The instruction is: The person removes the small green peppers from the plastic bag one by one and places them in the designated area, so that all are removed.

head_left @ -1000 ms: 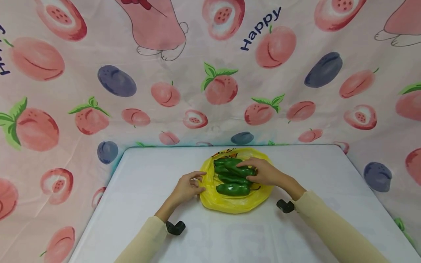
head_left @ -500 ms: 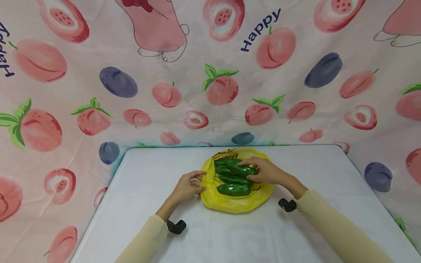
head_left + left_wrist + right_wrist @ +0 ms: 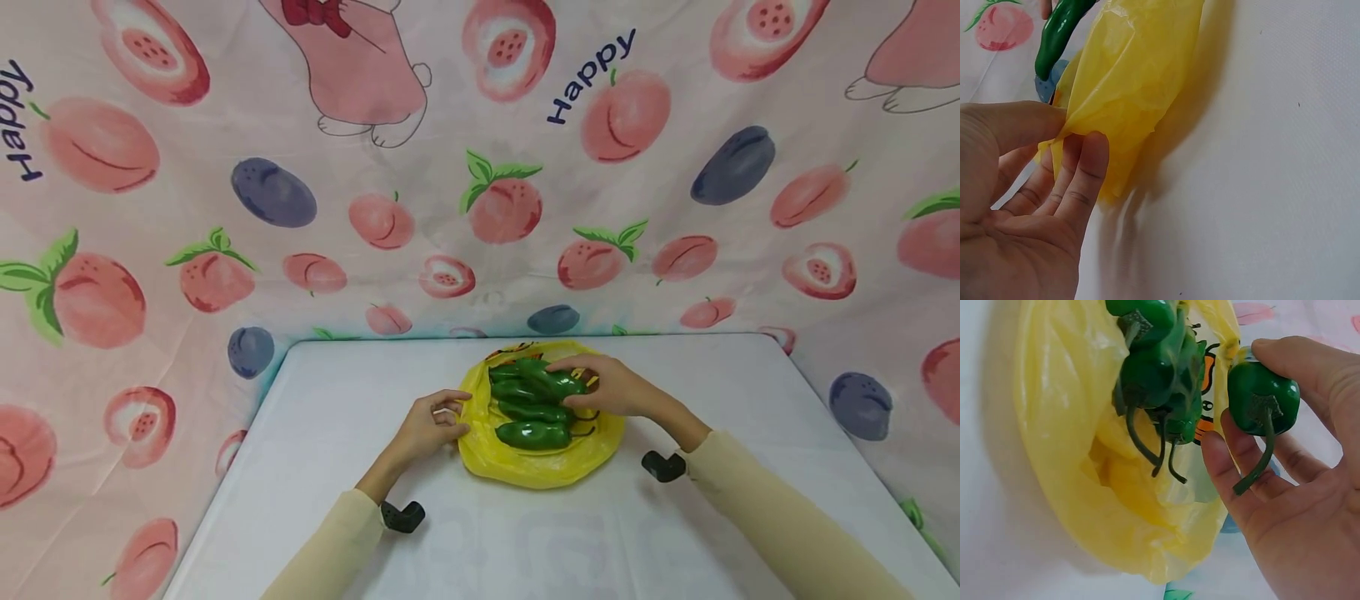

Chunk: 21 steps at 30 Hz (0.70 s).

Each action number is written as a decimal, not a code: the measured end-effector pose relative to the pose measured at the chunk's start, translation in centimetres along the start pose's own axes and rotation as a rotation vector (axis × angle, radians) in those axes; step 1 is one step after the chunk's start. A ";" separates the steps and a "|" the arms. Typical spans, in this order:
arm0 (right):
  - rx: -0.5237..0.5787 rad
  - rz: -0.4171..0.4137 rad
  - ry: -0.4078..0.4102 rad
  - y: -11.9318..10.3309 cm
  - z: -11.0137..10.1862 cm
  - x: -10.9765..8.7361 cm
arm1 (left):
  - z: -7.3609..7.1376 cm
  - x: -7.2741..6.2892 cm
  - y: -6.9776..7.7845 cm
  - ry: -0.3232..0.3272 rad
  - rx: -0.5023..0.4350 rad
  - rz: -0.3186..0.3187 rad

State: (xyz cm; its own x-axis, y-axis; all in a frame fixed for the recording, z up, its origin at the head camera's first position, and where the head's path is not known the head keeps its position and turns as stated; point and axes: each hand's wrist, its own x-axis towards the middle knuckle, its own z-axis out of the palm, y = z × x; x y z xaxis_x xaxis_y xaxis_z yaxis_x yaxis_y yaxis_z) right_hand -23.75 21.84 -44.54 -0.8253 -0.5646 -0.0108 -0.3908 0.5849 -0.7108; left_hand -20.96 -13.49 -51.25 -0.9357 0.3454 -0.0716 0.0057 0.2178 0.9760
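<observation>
A yellow plastic bag (image 3: 517,473) lies with several glossy green peppers (image 3: 533,435) on or in it. My left hand (image 3: 427,429) is at the bag's left edge; in the left wrist view its thumb and fingers pinch the thin yellow film (image 3: 1129,75). Over the bag's right side, my right hand (image 3: 618,387) grips one green pepper (image 3: 1263,394) near its stem end. That pepper is apart from the others in the right wrist view, its curved stem hanging down. The other peppers (image 3: 1160,381) sit close together inside the bag's opening.
A white table (image 3: 360,367) carries the bag near its far edge. Behind it hangs a pink cloth (image 3: 420,167) printed with fruit. Black wrist cameras (image 3: 402,517) stick out from both cream sleeves (image 3: 780,517).
My right hand has shifted slightly to the right, and the gripped pepper has moved a little with it. My left hand stays at the bag's edge. The head view has tilted slightly.
</observation>
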 end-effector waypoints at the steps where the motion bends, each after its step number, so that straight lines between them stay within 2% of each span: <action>1: 0.010 0.000 0.003 -0.1 -0.1 0.0 | 0.0 0.0 0.0 0.000 -0.003 -0.003; 21: 0.088 -0.032 0.050 -0.1 -0.8 -0.4 | 0.1 0.1 -0.1 0.027 -0.029 -0.022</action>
State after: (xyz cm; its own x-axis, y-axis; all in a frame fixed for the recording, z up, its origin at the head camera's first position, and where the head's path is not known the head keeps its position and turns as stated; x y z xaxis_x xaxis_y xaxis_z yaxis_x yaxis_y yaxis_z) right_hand -23.69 22.46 -43.92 -0.8331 -0.5511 0.0469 -0.3820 0.5120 -0.7693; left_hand -21.00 -13.41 -51.32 -0.9448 0.3157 -0.0877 -0.0246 0.1984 0.9798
